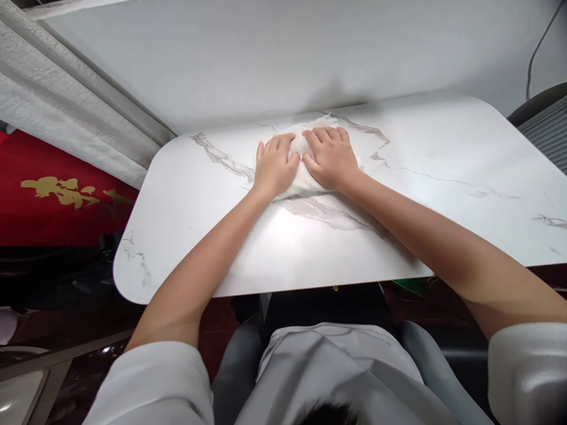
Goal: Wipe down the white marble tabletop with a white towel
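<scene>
A white, fluffy folded cloth (305,178) with a fuzzy far edge lies on the white marble-patterned table (199,224), close to the wall. On its left half rests my left hand (275,164), palm down, with the fingers curled over and pressed into it. My right hand (332,154) grips the right half the same way. Between the two thumbs, which are close together, the cloth bulges up a little. The fingertips are partly sunk in the cloth, and its underside is hidden.
A pale wall (283,53) stands directly behind the table. To the left hang a light curtain (71,88) and a red cloth with gold markings (57,200). A grey ribbed object (547,133) is at the right edge, below a dark cable (534,59).
</scene>
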### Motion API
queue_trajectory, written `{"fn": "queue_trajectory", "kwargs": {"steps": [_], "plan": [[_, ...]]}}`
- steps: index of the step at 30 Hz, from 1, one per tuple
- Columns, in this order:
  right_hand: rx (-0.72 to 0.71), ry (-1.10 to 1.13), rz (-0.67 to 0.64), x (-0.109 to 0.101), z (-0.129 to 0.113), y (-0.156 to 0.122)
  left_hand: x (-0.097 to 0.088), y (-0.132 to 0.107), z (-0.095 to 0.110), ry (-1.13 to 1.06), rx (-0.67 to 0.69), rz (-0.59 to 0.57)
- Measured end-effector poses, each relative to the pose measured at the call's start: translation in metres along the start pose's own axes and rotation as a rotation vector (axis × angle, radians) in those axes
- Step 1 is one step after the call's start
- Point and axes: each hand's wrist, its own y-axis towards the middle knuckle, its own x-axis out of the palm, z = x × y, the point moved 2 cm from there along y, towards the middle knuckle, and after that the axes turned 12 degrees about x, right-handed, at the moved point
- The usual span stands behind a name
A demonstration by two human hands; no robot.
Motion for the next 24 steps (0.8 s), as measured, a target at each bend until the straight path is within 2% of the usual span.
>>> {"fn": "queue_trajectory", "kwargs": {"steps": [6,12,18,24], "plan": [[0.029,0.012,0.019,0.019,-0.003,0.051,0.005,0.044,-0.038,-0.035,0.028,0.054],[0.08,0.156,0.058,0.035,-0.001,0.087,0.005,0.074,-0.055,-0.029,-0.015,0.042],[0.107,0.207,0.055,0.029,-0.002,0.093,0.005,0.086,-0.062,0.01,-0.041,0.046],[0.109,0.195,0.011,0.028,-0.003,0.089,0.004,0.078,-0.061,-0.04,-0.02,0.029]]}}
